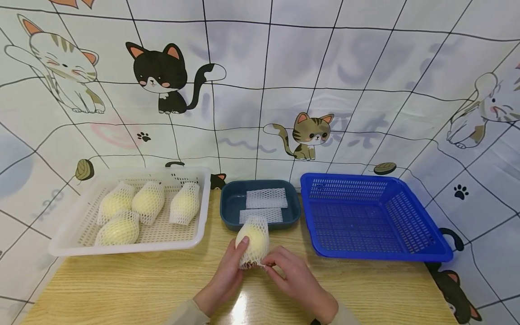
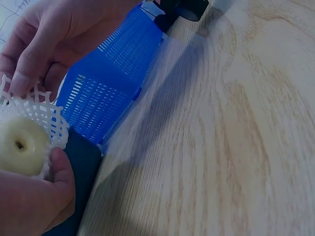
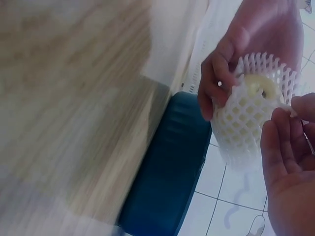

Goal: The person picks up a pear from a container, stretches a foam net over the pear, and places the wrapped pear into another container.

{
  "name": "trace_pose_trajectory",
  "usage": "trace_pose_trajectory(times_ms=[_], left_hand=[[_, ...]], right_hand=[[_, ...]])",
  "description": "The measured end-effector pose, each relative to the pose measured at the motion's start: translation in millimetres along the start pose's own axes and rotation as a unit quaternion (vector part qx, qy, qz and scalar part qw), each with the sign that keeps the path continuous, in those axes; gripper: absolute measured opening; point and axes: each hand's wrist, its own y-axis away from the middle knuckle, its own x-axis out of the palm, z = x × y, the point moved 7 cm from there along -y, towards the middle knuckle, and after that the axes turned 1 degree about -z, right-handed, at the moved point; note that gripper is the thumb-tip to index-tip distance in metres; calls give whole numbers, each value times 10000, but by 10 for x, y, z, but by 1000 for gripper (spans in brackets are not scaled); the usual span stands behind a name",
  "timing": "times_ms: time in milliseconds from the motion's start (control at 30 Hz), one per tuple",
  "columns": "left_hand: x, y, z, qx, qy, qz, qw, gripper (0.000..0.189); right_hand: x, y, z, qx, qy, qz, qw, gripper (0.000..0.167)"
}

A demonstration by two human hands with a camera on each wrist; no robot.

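Note:
A pale yellow, round fruit (image 2: 22, 146) with a dark-centred dimple sits inside a white foam net sleeve (image 3: 243, 120). My left hand (image 1: 229, 270) grips the fruit through the net, thumb along its side. The net's edge flares round the dimpled end, which faces toward me. My right hand (image 1: 294, 275) pinches that edge between thumb and fingers, on the right side. Both hands hold the fruit above the table, just in front of a dark teal tray (image 1: 226, 210). Two flat foam net sleeves (image 1: 266, 198) lie inside this tray.
On the left, a white basket (image 1: 164, 246) holds several netted fruits (image 1: 117, 229). A blue basket (image 1: 345, 221) with slotted sides stands on the right. The wooden table (image 1: 134, 284) meets a cat-patterned cloth (image 1: 243, 108) behind the containers.

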Motion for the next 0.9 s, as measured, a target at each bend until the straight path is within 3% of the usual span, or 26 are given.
trace_pose_trajectory(times_ms=[100, 233, 400, 500, 633, 767, 900], left_hand=[[3, 1, -5, 0, -39, -34, 10000, 64], [6, 6, -15, 31, -159, -29, 9999, 60], [-9, 12, -27, 89, -261, -48, 9996, 59], [-13, 11, -28, 107, -329, -56, 9994, 59], [-5, 19, -49, 247, -587, -65, 9979, 60], [-5, 30, -80, 464, -983, -150, 9940, 61], [-16, 33, -98, 604, -1292, -257, 9894, 63]], right_hand=[[32, 16, 10, -2, -54, 138, 9999, 28], [18, 38, -38, 312, -181, 181, 9992, 25], [-81, 54, -155, 1055, -796, -347, 9906, 11], [-118, 68, -297, 2030, -1274, -776, 9678, 10], [-59, 99, -466, 3266, -1979, -805, 9207, 26], [57, 110, -523, 3740, -2657, -455, 8874, 41], [117, 107, -526, 3871, -3080, -329, 8684, 48]])
